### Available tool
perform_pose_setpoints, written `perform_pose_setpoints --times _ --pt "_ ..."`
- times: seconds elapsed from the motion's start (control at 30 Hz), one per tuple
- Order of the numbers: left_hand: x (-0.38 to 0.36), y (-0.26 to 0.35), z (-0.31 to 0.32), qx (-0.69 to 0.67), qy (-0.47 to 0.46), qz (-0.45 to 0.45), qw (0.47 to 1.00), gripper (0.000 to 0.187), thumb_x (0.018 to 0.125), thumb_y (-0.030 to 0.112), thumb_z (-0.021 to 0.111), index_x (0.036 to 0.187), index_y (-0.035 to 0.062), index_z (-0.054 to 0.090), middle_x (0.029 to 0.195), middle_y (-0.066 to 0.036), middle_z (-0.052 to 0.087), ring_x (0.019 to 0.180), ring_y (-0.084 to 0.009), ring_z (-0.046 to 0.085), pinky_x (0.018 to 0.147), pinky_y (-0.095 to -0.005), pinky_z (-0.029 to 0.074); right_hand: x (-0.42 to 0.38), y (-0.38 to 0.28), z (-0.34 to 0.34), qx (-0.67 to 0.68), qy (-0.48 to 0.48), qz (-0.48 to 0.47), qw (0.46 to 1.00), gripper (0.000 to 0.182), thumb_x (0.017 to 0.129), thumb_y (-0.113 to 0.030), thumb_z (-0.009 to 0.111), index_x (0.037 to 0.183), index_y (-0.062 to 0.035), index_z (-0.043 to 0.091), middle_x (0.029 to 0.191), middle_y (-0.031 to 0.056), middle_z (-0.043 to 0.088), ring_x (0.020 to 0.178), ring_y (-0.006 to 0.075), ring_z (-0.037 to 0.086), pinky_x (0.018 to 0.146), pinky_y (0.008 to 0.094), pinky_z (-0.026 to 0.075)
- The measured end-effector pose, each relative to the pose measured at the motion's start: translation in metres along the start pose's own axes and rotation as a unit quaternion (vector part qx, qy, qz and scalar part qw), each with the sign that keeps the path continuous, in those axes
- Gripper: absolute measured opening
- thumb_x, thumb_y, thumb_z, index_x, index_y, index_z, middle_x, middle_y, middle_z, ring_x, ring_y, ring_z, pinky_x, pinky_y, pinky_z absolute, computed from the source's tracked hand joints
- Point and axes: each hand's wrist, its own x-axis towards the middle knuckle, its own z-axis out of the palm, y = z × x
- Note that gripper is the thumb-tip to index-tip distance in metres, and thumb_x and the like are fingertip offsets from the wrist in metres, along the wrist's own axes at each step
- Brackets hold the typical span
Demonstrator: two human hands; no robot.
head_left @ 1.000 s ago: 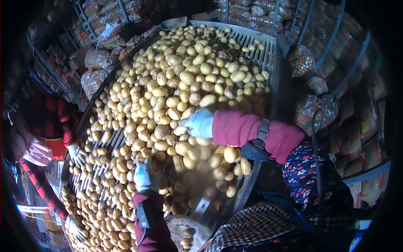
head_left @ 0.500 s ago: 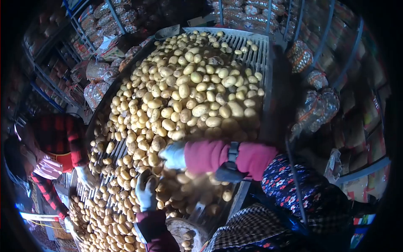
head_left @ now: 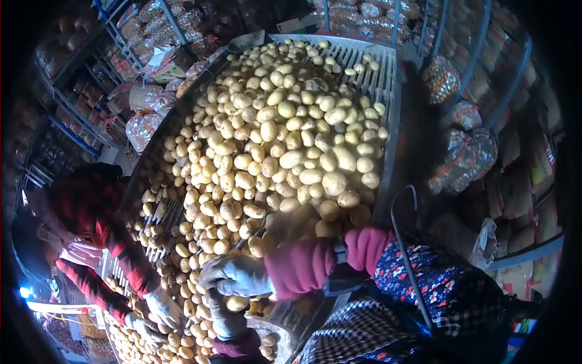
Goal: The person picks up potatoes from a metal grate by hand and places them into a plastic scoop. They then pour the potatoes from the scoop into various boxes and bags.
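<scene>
Many pale yellow potatoes (head_left: 291,159) cover a sloping slatted metal table. Reaching in from the right in a magenta sleeve, my right hand (head_left: 233,276) wears a whitish glove; its fingers are bent and close together low over the potatoes, and what they hold, if anything, is hidden. Just below it is my left hand (head_left: 225,316), gloved, with dark, dirty fingers partly covered by the right hand. The two hands meet or overlap. A potato (head_left: 236,303) lies beside my left hand, below my right wrist.
At the left a co-worker in a red and black checked shirt (head_left: 124,258) has both gloved hands (head_left: 163,308) on the potatoes. Slats (head_left: 382,79) show at the upper right. Filled bags (head_left: 465,159) stand at the right, and a thin curved rod (head_left: 412,273) crosses near the floral apron.
My right hand has moved down and left to my left hand, which has shifted lower. The co-worker's hands have moved right and closer together over the potatoes. The view has shifted slightly.
</scene>
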Motion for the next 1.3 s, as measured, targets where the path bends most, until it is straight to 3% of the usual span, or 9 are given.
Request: perform_pose_setpoints --times 0.23,0.27,0.33,0.4,0.43,0.53,0.57,1.07,1.3 --pt "-0.005 -0.031 -0.001 0.154 -0.068 0.045 0.985 0.038 0.098 0.020 0.060 0.132 0.0059 0.054 0.130 -0.011 0.058 0.112 -0.0229 0.061 0.096 -0.0396 0.052 -0.020 0.019 -0.032 0.012 -0.012 0.016 1.000 0.046 0.095 -0.016 0.067 0.139 -0.0111 0.054 0.115 0.0104 0.070 0.107 0.0199 0.066 0.094 0.0371 0.054" --pt "-0.008 -0.029 0.006 0.263 -0.036 0.055 0.963 0.061 0.102 0.052 0.044 0.131 -0.0011 0.052 0.128 -0.016 0.060 0.109 -0.0281 0.062 0.092 -0.0384 0.053 -0.019 0.027 -0.040 0.039 0.011 0.014 0.999 0.046 0.095 -0.016 0.067 0.139 -0.0114 0.054 0.116 0.0107 0.070 0.108 0.0200 0.066 0.095 0.0371 0.054" --pt "-0.012 -0.021 0.005 0.167 -0.068 0.071 0.981 0.055 0.102 0.050 0.043 0.119 -0.0007 0.056 0.119 -0.019 0.063 0.103 -0.0307 0.064 0.092 -0.0418 0.052 0.011 -0.009 -0.103 0.311 -0.031 0.396 0.863 0.050 0.097 -0.023 0.065 0.144 -0.0147 0.049 0.136 0.0173 0.057 0.124 0.0212 0.056 0.096 0.0363 0.053" --pt "-0.023 -0.008 0.021 0.190 0.008 0.106 0.976 0.053 0.102 0.050 0.042 0.107 0.0003 0.060 0.114 -0.020 0.064 0.101 -0.0312 0.065 0.093 -0.0454 0.050 0.026 0.073 -0.118 0.185 0.131 0.277 0.934 0.052 0.098 -0.025 0.064 0.146 -0.0186 0.046 0.107 0.0107 0.064 0.082 0.0094 0.063 0.066 0.0258 0.055" --pt "-0.030 -0.015 0.001 0.174 -0.005 0.123 0.977 0.012 0.093 0.009 0.058 0.102 0.0027 0.055 0.137 -0.022 0.051 0.097 -0.0319 0.067 0.082 -0.0440 0.057 0.043 0.081 -0.137 0.129 0.177 0.289 0.932 0.056 0.096 -0.026 0.065 0.147 -0.0178 0.044 0.120 0.0178 0.062 0.108 0.0210 0.063 0.087 0.0362 0.054" --pt "-0.060 -0.010 -0.008 0.321 0.048 0.163 0.932 0.034 0.091 -0.002 0.060 0.125 -0.0008 0.054 0.119 -0.020 0.062 0.102 -0.0309 0.065 0.085 -0.0409 0.056 0.086 0.141 -0.165 -0.296 0.117 0.257 0.913 0.065 0.089 -0.033 0.070 0.145 -0.0119 0.045 0.129 0.0207 0.061 0.114 0.0317 0.060 0.098 0.0442 0.049" --pt "-0.066 -0.001 0.004 0.242 0.080 0.107 0.961 0.034 0.101 0.029 0.050 0.120 0.0013 0.057 0.130 -0.015 0.057 0.103 -0.0309 0.064 0.072 -0.0392 0.060 0.099 0.142 -0.163 -0.398 0.063 0.299 0.865 0.069 0.087 -0.041 0.070 0.145 -0.0141 0.045 0.128 0.0221 0.060 0.117 0.0366 0.058 0.100 0.0481 0.047" --pt "-0.091 0.039 0.051 0.361 0.253 -0.014 0.897 0.041 0.084 0.011 0.069 0.124 0.0025 0.062 0.111 -0.020 0.069 0.093 -0.0268 0.069 0.076 -0.0355 0.055 0.120 0.118 0.034 -0.293 -0.071 0.198 0.933 0.079 0.080 -0.054 0.070 0.142 -0.0126 0.043 0.120 0.0216 0.057 0.111 0.0378 0.056 0.094 0.0489 0.045" --pt "-0.086 0.001 0.026 0.059 0.341 -0.039 0.937 0.043 0.102 0.030 0.049 0.134 0.0028 0.054 0.123 -0.015 0.061 0.105 -0.0247 0.059 0.083 -0.0371 0.053 0.091 0.078 0.050 -0.189 -0.271 0.188 0.925 0.077 0.081 -0.058 0.066 0.145 -0.0195 0.045 0.133 0.0166 0.058 0.124 0.0361 0.055 0.105 0.0471 0.041"
